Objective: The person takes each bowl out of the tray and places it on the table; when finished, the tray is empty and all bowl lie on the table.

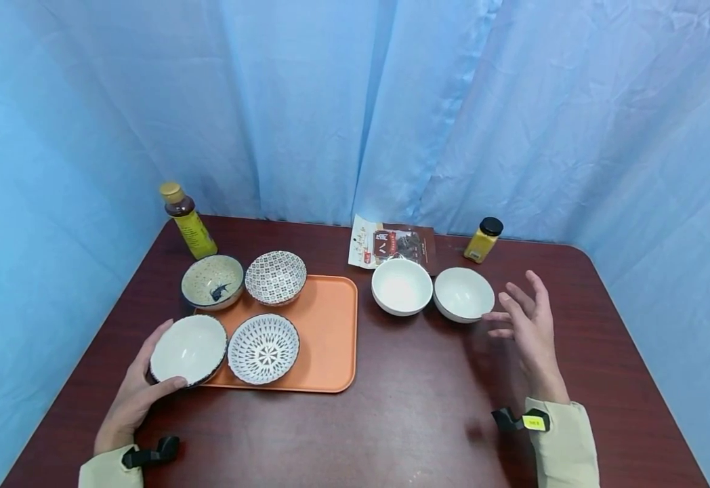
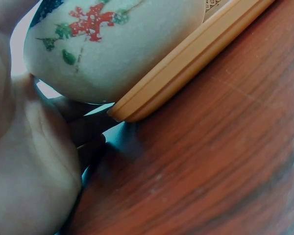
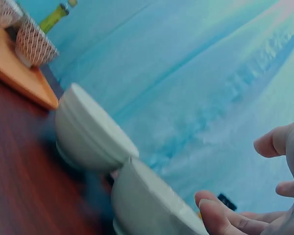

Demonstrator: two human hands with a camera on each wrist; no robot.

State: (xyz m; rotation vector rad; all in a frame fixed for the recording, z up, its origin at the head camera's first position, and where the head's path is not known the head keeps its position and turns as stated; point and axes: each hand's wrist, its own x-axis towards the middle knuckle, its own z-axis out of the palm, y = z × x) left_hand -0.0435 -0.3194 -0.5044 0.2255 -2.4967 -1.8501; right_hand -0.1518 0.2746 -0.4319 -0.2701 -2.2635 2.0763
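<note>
The left hand [image 1: 137, 390] holds the flowered bowl [image 1: 189, 349] at the near left corner of the orange tray [image 1: 330, 339]: the thumb lies over the near rim, and the fingers curve round the outer left side. In the left wrist view the bowl is very close to the tray's edge, but from this angle I cannot be sure whether it rests there or is slightly above. The right hand [image 1: 532, 329] is well open, its fingers loosely spread and nothing in its hold, near the right white bowl [image 1: 463, 295], which stands on the bench [image 1: 391, 427] beside the left white bowl [image 1: 402, 287].

The flowered bowl looks like glazed ceramic, so I judge it stiff, moderately heavy, rather slippery and easy to chip. A wide grip over the rim, with fingers supporting below the curve, seems the safest. The patterned bowl [image 1: 263, 349] is just beside it, so that side offers little space for fingers.
</note>
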